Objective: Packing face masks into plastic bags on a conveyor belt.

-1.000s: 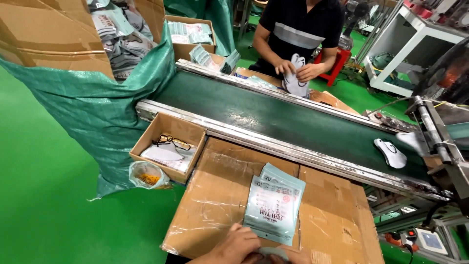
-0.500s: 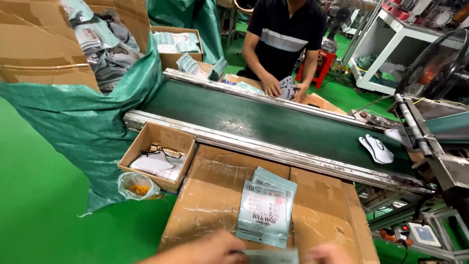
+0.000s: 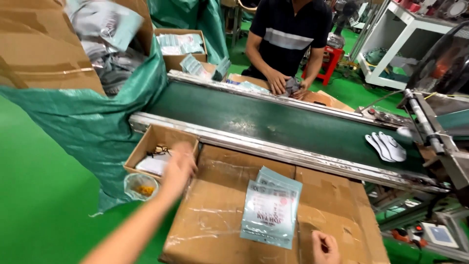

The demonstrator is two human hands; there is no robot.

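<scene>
Left hand (image 3: 178, 168), fingers spread and holding nothing, reaches over the small open brown cardboard tray (image 3: 146, 146), while right hand (image 3: 325, 247), loosely curled and holding nothing, rests beside the stacked pale-blue plastic pouches (image 3: 271, 208), which could slide if nudged.

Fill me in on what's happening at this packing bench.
The person's left hand reaches toward a small open cardboard box at the bench's left edge. The right hand rests on the taped cardboard bench, beside a stack of pale blue flat packets. Across the green conveyor belt, a co-worker's hands handle a grey item.
</scene>
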